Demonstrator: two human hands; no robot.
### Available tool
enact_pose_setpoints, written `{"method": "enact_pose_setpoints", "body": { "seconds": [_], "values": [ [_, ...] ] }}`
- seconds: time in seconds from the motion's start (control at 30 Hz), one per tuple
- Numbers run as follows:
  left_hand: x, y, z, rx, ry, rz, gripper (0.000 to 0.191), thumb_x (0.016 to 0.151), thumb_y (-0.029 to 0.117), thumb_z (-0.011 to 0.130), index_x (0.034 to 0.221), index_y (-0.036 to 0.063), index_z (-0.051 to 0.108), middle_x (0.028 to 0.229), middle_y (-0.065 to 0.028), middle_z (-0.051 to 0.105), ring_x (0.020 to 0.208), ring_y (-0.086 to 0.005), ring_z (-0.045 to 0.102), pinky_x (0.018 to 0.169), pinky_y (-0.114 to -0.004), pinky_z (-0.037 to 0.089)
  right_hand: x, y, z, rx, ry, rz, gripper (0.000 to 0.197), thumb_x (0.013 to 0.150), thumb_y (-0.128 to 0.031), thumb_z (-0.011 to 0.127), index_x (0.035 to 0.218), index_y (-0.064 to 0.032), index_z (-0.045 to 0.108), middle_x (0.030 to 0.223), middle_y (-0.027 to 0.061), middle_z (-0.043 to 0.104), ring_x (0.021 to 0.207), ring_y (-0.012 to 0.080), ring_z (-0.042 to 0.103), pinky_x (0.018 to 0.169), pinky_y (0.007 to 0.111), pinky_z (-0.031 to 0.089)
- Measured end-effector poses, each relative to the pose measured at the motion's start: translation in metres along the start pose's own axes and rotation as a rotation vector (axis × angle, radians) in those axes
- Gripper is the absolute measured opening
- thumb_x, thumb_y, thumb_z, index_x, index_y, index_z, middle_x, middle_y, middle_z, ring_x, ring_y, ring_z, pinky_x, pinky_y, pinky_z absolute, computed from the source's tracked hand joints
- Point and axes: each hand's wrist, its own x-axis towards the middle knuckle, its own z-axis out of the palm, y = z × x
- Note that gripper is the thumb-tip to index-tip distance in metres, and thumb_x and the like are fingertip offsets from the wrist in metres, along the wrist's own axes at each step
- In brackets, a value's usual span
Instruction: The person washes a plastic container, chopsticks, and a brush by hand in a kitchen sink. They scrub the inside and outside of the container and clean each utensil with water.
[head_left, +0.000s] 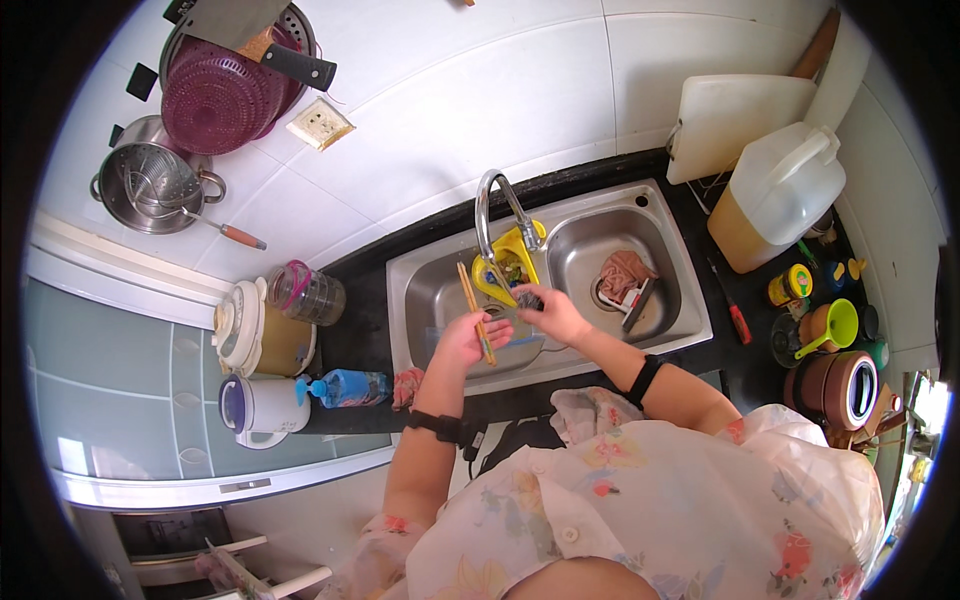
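Over the left basin of a steel double sink, my left hand holds wooden chopsticks by the thumb, with its other fingers extended. My right hand grips a dark scrubber, seemingly steel wool, close to my left fingers. The curved chrome faucet arches above both hands; whether water runs is hard to tell. Behind them, a yellow strainer basket with food scraps sits at the basin's back. Something bluish and transparent lies low in the basin, partly hidden by my hands.
The right basin holds a brownish cloth and a white-and-dark scraper-like tool. A red-handled tool and a large plastic jug stand right. Left are a blue bottle, a kettle and a jar.
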Motion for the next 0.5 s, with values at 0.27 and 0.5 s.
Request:
{"method": "enact_pose_setpoints", "body": {
  "seconds": [0.27,0.5],
  "values": [
    [-0.008,-0.014,-0.006,0.606,-0.115,0.272,0.018,0.083,0.015,0.047,0.096,0.0042,0.042,0.081,-0.0200,0.060,0.057,-0.0223,0.057,0.049,-0.033,0.045,0.025,-0.003,0.026,0.900,-0.088,0.558,0.026,0.085,-0.019,0.054,0.104,-0.0028,0.049,0.077,0.0069,0.058,0.066,0.0171,0.057,0.059,0.029,0.047],
    [-0.032,-0.047,0.022,1.698,0.492,0.756,0.022,0.079,0.011,0.044,0.096,-0.0027,0.044,0.077,-0.0241,0.060,0.069,-0.0397,0.059,0.063,-0.050,0.046,0.044,0.005,0.059,0.780,0.203,0.686,0.014,0.069,0.006,0.058,0.082,0.0056,0.053,0.072,0.0132,0.058,0.059,0.0215,0.059,0.049,0.033,0.048]
  ]
}}
